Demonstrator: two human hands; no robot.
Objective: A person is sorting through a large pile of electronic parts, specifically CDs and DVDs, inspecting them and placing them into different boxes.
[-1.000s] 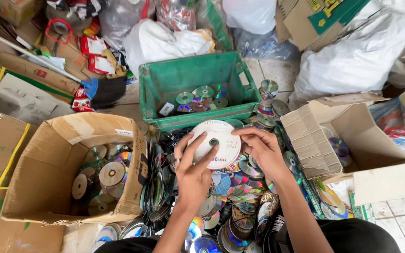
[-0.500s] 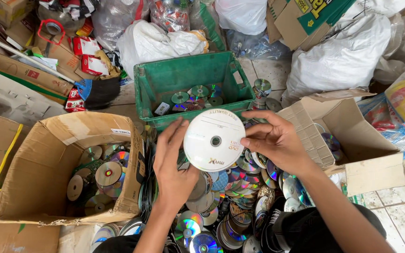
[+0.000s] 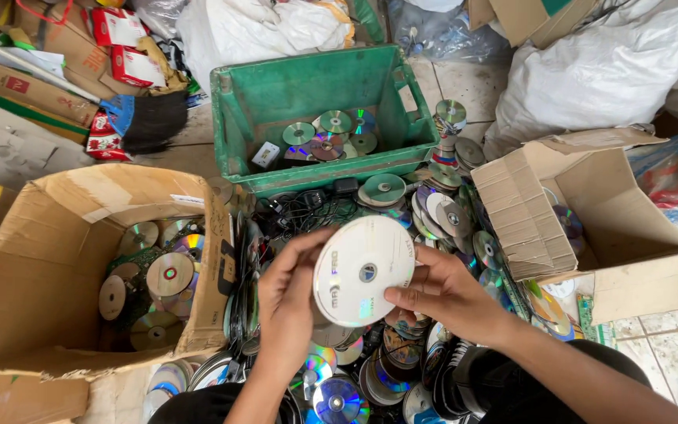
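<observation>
disc held up over the sorting pile

the big cardboard box (image 3: 64, 259) at nine o'clock lies open with loose discs in its bottom. the green plastic crate (image 3: 315, 86) at twelve o'clock holds a thinner scatter of discs and one small white item. a smaller cardboard box (image 3: 629, 259) with a divider flap sits at three o'clock, a few discs showing inside. white sacks (image 3: 598, 71) fill the one to two o'clock corner. between the boxes, from centre down to six o'clock, spreads the heap of discs (image 3: 355, 385), some shiny side up, some printed.

above that heap, at the centre, both hands hold one white-faced disc (image 3: 364, 271), tilted toward the camera. the left hand (image 3: 288, 314) is closed on its left edge, thumb on the face; the right hand (image 3: 445, 294) pinches the lower right rim with thumb and fingertips.

the step in hand looks like checking this disc before sorting it. the next move would call for one hand letting go while the other carries it clear of the box walls.
</observation>
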